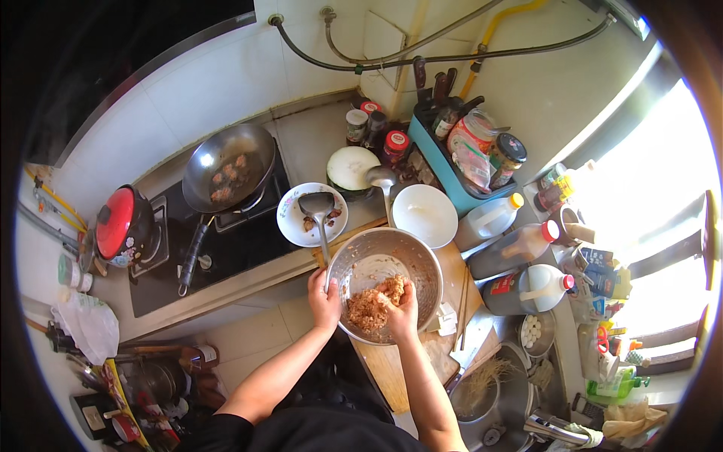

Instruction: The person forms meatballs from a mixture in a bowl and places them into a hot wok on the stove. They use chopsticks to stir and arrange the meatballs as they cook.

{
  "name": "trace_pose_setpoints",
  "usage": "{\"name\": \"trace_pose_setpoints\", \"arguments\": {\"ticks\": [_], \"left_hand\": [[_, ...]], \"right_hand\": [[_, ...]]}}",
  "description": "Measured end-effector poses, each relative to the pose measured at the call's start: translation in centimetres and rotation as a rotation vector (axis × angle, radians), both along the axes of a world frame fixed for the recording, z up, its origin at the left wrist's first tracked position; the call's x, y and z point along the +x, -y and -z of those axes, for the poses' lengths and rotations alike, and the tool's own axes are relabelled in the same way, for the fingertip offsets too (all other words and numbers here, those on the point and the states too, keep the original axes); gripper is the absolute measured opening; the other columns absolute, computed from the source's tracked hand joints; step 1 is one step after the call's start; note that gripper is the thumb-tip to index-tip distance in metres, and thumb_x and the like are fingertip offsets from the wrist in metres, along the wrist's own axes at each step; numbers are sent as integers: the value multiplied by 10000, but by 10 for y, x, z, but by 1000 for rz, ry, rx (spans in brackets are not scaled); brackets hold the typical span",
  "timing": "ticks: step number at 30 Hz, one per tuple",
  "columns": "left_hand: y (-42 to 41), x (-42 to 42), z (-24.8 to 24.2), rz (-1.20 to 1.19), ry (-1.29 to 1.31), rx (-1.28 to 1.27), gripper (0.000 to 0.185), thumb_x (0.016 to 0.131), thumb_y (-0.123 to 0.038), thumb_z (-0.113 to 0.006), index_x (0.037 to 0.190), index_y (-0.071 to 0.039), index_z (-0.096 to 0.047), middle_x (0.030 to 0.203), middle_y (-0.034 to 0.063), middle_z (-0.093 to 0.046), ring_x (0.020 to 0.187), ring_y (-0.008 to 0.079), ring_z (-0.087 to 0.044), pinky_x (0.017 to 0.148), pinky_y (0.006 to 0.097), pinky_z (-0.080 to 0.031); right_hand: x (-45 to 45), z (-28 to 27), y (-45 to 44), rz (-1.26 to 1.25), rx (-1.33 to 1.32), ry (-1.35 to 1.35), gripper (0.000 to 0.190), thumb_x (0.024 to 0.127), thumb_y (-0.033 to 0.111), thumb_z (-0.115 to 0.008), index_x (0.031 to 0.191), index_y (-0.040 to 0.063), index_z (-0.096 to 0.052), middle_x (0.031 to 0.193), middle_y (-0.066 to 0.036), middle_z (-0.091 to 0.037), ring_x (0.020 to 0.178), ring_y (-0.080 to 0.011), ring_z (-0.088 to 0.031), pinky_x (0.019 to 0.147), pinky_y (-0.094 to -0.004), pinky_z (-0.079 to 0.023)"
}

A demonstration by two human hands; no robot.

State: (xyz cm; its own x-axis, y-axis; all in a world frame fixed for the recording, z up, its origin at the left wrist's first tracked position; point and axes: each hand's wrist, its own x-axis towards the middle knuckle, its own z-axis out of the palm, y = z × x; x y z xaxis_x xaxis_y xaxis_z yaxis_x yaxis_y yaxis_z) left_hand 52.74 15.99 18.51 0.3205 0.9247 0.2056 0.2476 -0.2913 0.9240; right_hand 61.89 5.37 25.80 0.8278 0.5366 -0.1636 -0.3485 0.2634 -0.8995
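Note:
My left hand [324, 304] grips the left rim of a stainless steel mixing bowl [425, 261], thumb over the edge. Inside the bowl, my right hand [403, 315] has its fingers curled around a clump of minced meat mixture [366, 309]. A floral white plate [289, 213] behind the bowl holds browned pieces and the blade of a metal spatula [316, 203]; its handle reaches down beside my left hand. Just beyond the rim are a metal ladle [382, 177] and a white bowl [425, 210]. Several browned meat pieces [228, 172] lie in a wok [257, 150] on the stove.
A red-lidded pot [135, 231] occupies the left burner. On the wooden cutting board [390, 373] lie a knife [473, 344] and chopsticks [464, 308]. Large bottles [511, 248] line the right side, near the sink [517, 390]. The wok's handle [193, 257] juts over the stove's front.

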Motion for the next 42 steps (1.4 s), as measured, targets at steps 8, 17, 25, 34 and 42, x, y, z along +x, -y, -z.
{"name": "trace_pose_setpoints", "arguments": {"ticks": [8, 17, 25, 34, 42], "left_hand": [[-9, -4, 1, 43, -110, 62, 278, 822, -95, -547, 1087, -11, -544, 1098, 165, -511, 1018, 297, -493, 889, 360, -385], [-1, -1, -86, 354, 235, -48, 305, 879, -47, -501, 1174, 14, -454, 1139, 124, -515, 1027, 180, -510, 922, 304, -379], [28, 17, -128, 632, 63, -141, 183, 883, -99, -485, 968, 11, -604, 962, 119, -598, 906, 203, -567, 782, 285, -446], [21, 36, -73, 642, -79, -510, 255, 868, -199, -490, 839, 29, -602, 799, 157, -632, 742, 240, -615, 662, 332, -466], [-14, 36, -57, 555, 148, -1542, 218, 861, -225, -530, 708, -73, -562, 641, 32, -551, 550, 122, -528, 479, 258, -431]], "right_hand": [[9, 5, 10, -60, -235, 214, 343, 803, 88, -638, 545, 79, -412, 559, 50, -421, 496, -35, -380, 442, -194, -294], [7, -18, 6, 39, -538, 847, 204, 661, 113, -708, 623, 32, -525, 560, -108, -540, 465, -184, -513, 476, -280, -420], [10, -18, 1, -1, -827, 1190, 181, 690, 162, -648, 660, 41, -517, 591, -136, -563, 526, -310, -579, 468, -377, -472], [1, -20, 4, -259, -1300, 1051, 187, 773, 174, -548, 675, 21, -587, 692, -178, -615, 640, -335, -624, 567, -416, -503], [8, -12, 2, -302, -1248, 1049, 142, 675, 145, -605, 645, 7, -591, 656, -173, -606, 619, -327, -613, 591, -388, -500]]}}
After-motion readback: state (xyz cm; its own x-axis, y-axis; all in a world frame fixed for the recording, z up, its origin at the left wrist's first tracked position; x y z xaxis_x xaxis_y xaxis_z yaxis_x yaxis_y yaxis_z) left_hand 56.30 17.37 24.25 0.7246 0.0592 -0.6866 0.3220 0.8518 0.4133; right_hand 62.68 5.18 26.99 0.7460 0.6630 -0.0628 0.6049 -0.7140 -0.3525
